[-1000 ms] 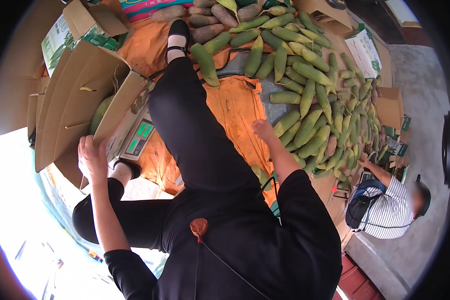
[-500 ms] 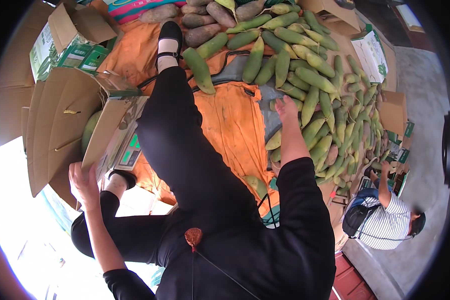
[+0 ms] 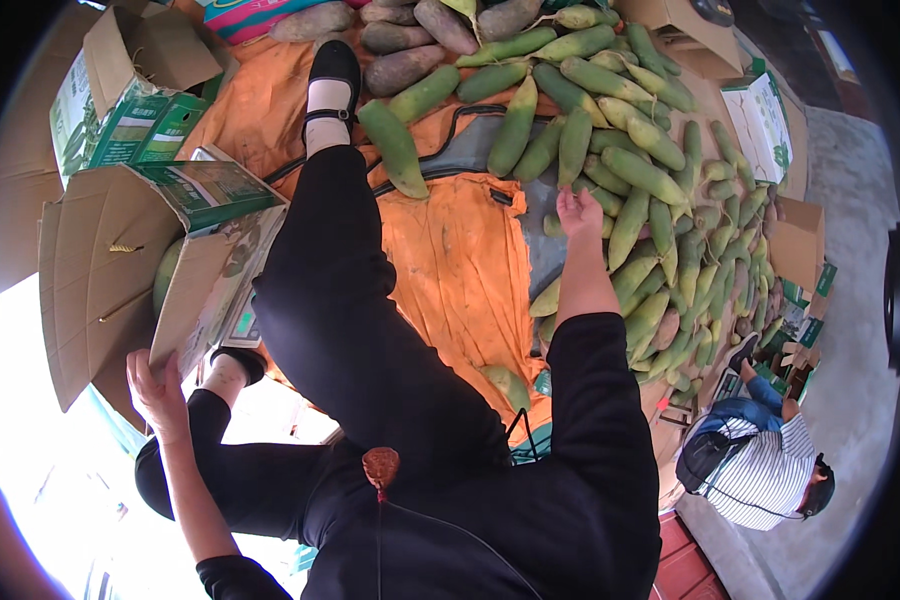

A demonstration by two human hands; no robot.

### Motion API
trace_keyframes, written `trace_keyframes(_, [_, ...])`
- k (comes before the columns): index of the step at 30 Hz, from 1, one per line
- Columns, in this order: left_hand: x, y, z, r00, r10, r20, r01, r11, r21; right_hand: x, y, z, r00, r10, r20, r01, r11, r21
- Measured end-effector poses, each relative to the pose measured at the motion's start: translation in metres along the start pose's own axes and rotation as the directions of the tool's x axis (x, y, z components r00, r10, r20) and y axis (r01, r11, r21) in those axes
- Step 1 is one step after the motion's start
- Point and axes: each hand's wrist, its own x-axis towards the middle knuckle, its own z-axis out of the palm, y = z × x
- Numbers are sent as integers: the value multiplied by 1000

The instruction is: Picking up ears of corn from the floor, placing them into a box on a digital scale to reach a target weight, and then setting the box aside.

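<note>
My right hand (image 3: pixel 581 212) reaches over the pile of green radishes (image 3: pixel 660 240). Its fingers are closed at the lower tip of a green radish (image 3: pixel 574 145) at the pile's near-left side. At the lower left, my left hand (image 3: pixel 158 395) grips the bottom edge of a flap on an open cardboard box (image 3: pixel 105 270). Inside that box, part of a green radish (image 3: pixel 168 277) shows; the rest of its contents is hidden. The box rests by a scale with a lit green display (image 3: pixel 244 322), partly hidden behind my knee.
Orange cloth (image 3: pixel 450 270) lies under my outstretched leg. Reddish radishes (image 3: pixel 400 70) lie at the far side. Other cardboard boxes stand at the far left (image 3: pixel 130 110) and far right (image 3: pixel 760 125). Another person in a striped shirt (image 3: pixel 765 470) bends down at the right.
My right hand has come up to the radish tip, and its fingers have closed there. The left hand stays on the flap, which has shifted slightly. The other person has bent lower.
</note>
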Motion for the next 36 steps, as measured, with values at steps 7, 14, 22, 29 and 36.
trace_keyframes(7, [1,2,-1,998,-51,47,52,998,-22,-9,8,0,999,-35,-2,34,994,-99])
trace_keyframes(14, [0,-1,-3,999,-19,50,19,1000,-8,-36,9,16,966,-258,7,212,779,-590])
trace_keyframes(22, [7,8,0,998,-16,54,17,1000,-22,9,-10,32,567,-715,408,609,31,-792])
trace_keyframes(29, [1,7,-13,990,-110,87,109,994,17,-2,-3,113,515,-583,628,498,-392,-773])
trace_keyframes(36, [12,19,-16,989,-126,79,127,992,2,-17,-2,136,698,-501,511,234,-515,-825])
